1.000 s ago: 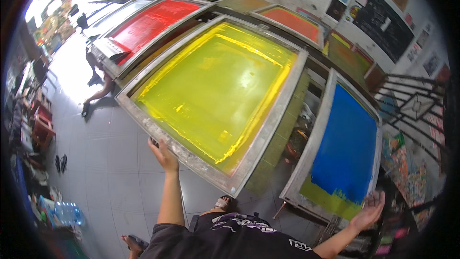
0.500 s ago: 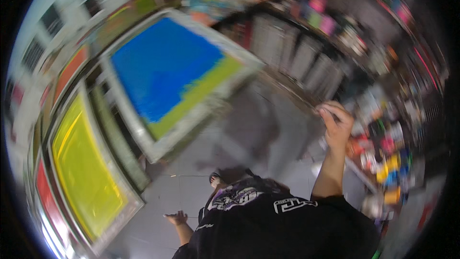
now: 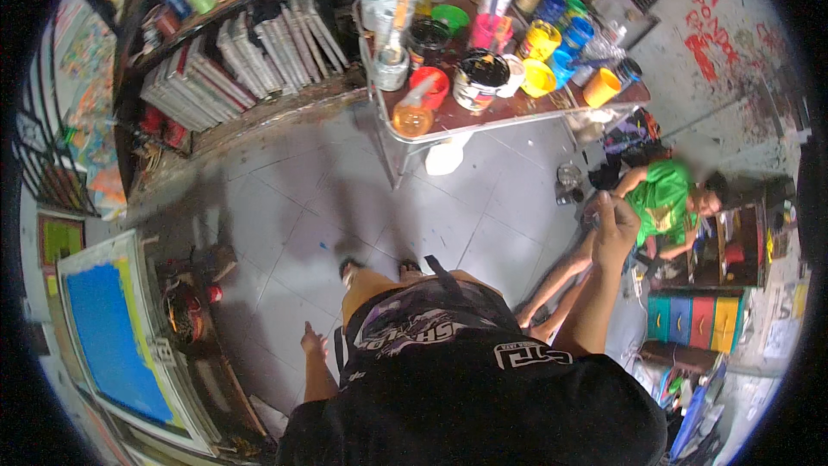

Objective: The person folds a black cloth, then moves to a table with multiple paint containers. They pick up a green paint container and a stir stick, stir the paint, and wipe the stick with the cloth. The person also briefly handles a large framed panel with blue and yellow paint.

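Paint pots stand ahead-left of the right hand, probably for easy reach; its fingers curl, pinching or not, I cannot tell; left hand spreads loosely.

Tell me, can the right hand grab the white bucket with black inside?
Probably not: grey floor stretches between the person's feet and the table, so the right hand looks short of the bucket.

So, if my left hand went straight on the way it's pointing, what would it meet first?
Past the floor, your left hand would probably meet the row of pale panels first; depth is unclear.
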A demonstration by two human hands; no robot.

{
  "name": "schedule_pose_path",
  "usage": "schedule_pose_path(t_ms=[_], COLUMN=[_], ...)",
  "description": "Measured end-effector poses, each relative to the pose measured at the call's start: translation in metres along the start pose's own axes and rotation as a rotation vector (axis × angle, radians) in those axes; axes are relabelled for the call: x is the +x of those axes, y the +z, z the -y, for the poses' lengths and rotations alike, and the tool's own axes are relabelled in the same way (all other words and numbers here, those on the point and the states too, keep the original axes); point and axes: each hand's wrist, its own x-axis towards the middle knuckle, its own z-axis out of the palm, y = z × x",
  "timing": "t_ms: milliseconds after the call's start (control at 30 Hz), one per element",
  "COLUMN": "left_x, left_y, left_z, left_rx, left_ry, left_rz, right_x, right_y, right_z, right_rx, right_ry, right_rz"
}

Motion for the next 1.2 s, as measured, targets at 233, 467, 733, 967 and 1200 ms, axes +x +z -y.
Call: schedule_pose_path(t_ms=[233,467,733,967,1200], left_x=[-0.004,0.037,0.064,-0.027,-0.056], left_y=[0.086,0.154,0.233,0.265,0.295], left_z=[-0.118,-0.197,-0.271,-0.32,-0.23], left_rx=[0.25,0.248,0.234,0.22,0.106], left_ry=[0.107,-0.078,0.074,0.141,0.029], left_rz=[0.031,0.207,0.256,0.156,0.041], right_x=[0.021,0.102,0.198,0.249,0.328], right_y=[-0.024,0.001,0.015,-0.003,-0.061], right_z=[-0.041,-0.054,-0.08,-0.12,-0.181], right_rx=[-0.044,-0.158,-0.114,-0.065,-0.104], right_ry=[0.083,0.086,0.221,0.326,0.358], right_rz=[-0.059,-0.13,-0.094,0.003,0.075])
